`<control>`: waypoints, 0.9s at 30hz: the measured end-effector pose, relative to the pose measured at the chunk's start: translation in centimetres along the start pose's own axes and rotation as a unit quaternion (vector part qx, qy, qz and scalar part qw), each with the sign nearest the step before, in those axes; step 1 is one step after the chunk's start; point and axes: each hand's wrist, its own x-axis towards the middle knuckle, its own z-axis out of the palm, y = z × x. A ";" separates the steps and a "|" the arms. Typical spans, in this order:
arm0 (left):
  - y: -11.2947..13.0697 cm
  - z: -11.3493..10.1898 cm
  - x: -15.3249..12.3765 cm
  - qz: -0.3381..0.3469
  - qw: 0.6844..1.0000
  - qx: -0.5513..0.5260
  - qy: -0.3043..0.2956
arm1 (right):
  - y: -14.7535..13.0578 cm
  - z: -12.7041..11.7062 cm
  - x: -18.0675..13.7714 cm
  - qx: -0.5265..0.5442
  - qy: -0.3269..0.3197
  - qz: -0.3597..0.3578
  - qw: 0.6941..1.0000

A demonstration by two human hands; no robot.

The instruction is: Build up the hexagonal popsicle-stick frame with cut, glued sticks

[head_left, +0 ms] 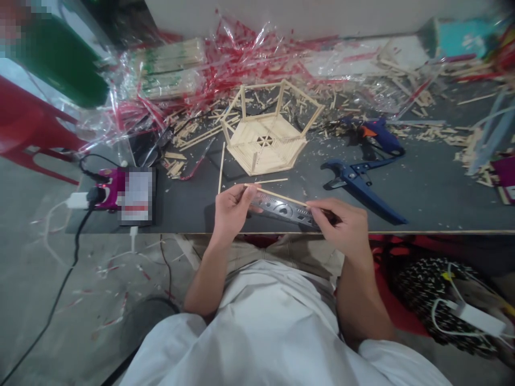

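The thin stick (281,196) lies along the upper edge of the stencil ruler (284,210), its long axis running across my body and sloping down rightward. It spans the gap between my hands — my left hand (233,210) pinches the left end, my right hand (341,220) the right, neither clearly nearer. Beyond it on the table (185,203) stands the hexagonal frame (249,140); the blue cutter (358,185) lies nearer my right hand.
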 end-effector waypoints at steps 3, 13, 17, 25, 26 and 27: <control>-0.2 -0.1 0.0 0.005 1.000 0.001 0.007 | 0.1 0.1 -0.1 -0.005 0.001 0.001 1.000; -0.2 0.1 -0.1 0.008 0.999 0.024 0.024 | 0.3 0.3 -0.1 -0.019 0.008 -0.035 0.999; -0.3 0.1 -0.2 0.011 0.999 0.017 0.026 | 0.2 0.3 -0.1 -0.023 0.002 -0.033 0.999; -0.4 0.0 0.1 0.022 0.999 0.020 0.033 | 0.3 0.5 -0.1 -0.025 0.004 -0.033 0.999; -0.4 0.0 0.1 0.025 0.999 0.021 0.034 | 0.3 0.6 0.0 -0.028 0.005 -0.028 0.999; -0.4 0.0 0.1 0.028 0.999 0.023 0.035 | 0.2 0.7 0.1 -0.030 0.006 -0.024 0.999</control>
